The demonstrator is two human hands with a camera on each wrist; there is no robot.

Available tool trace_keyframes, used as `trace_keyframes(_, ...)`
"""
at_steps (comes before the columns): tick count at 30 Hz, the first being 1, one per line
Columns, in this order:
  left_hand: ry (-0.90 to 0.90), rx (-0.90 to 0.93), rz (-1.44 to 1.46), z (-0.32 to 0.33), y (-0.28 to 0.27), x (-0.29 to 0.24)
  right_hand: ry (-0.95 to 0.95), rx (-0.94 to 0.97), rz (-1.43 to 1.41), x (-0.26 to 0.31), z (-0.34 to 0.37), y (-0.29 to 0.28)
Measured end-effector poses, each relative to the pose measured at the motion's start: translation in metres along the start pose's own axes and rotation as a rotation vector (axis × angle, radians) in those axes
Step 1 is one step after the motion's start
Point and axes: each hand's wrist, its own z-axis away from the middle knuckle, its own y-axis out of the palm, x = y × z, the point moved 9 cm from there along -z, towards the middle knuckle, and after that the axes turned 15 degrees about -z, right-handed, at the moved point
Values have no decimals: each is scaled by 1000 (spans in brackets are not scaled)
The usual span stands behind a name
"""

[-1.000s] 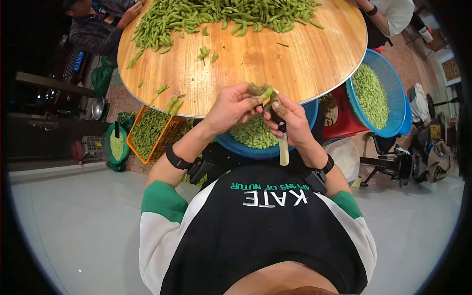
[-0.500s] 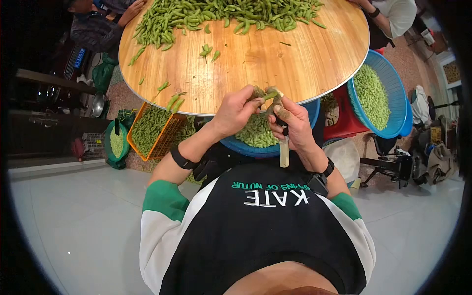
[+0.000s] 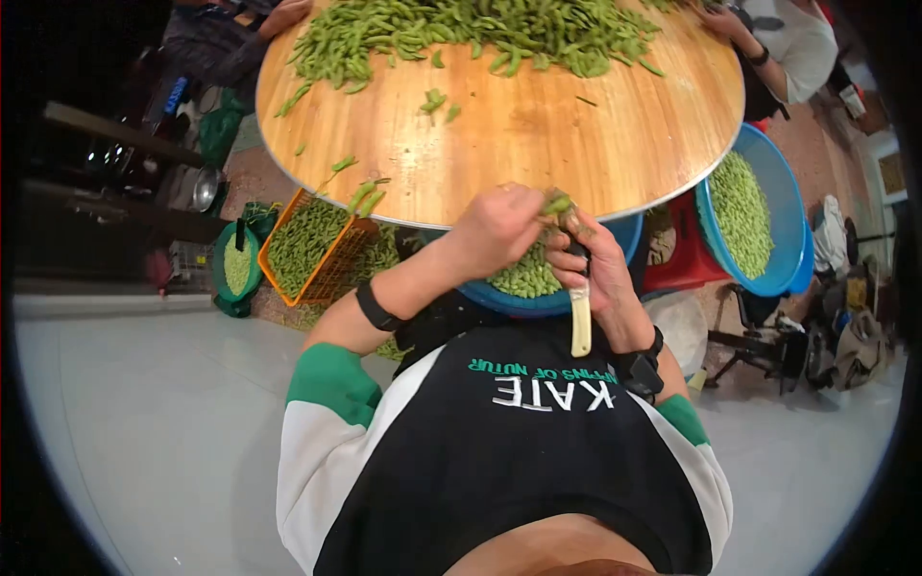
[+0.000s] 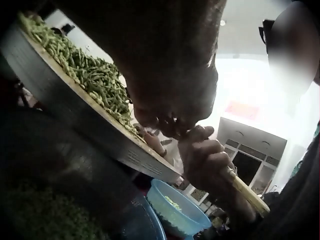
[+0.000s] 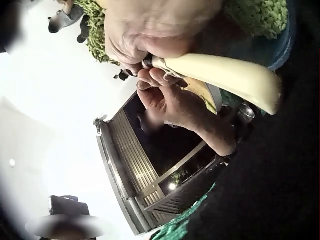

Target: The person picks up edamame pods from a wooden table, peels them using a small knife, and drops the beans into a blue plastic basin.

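Both hands meet just off the near edge of the round wooden table (image 3: 499, 144). My right hand (image 3: 603, 274) grips a tool with a cream handle (image 3: 581, 324) that points back toward the body; its working end is hidden. A green pod (image 3: 557, 204) lies at the fingertips of both hands. Blurred in the head view, my left hand (image 3: 499, 228) has its fingers curled at the pod. In the right wrist view the left hand (image 5: 172, 105) almost touches the right hand (image 5: 155, 27), beside the cream handle (image 5: 225, 75). Shelled beans (image 3: 526, 276) lie below the hands.
A large heap of pods (image 3: 461, 34) covers the table's far side. An orange crate (image 3: 325, 257) of pods and a green basin (image 3: 254, 278) stand at left. At right is a blue basket (image 3: 776, 216) of shelled beans. Two other people's arms reach the far edge.
The head view has shifted, so the table sits further right and lower. My left hand has turned, its back now more toward the head camera. The right hand keeps its grip on the tool.
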Motion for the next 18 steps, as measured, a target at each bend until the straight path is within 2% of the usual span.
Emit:
trace_keyframes(5, -92, -10, -52, 1, -10, -4, -27, -37, 106, -3, 1, 6)
trace_keyframes(7, -263, -37, 295, 5, -5, 12, -32, -6, 155, -3, 1, 7)
trace_keyframes(8, -263, -45, 270, 7, -4, 12, -91, -11, 227, 2, 2, 5)
trace_keyframes(10, -396, 52, 368, 12, 8, 20, -148, -5, 298, 4, 3, 6)
trace_keyframes(12, -437, 101, 410, 17, 16, 17, -324, -87, 581, 19, 7, 7)
trace_keyframes(13, -428, 95, 374, 20, 20, 16, -448, -123, 861, 31, 10, 4)
trace_keyframes(14, -421, 92, 338, 23, 23, 14, -447, -108, 863, 30, 10, 3)
trace_keyframes(16, -402, 92, 310, 23, 22, 6, -775, -127, 1301, 41, 22, 26)
trace_keyframes(17, -426, 112, 320, 24, 23, 3, -921, -7, 1483, 42, 23, 30)
trace_keyframes(18, -447, 131, 330, 25, 25, 2, -927, -1, 1480, 43, 22, 27)
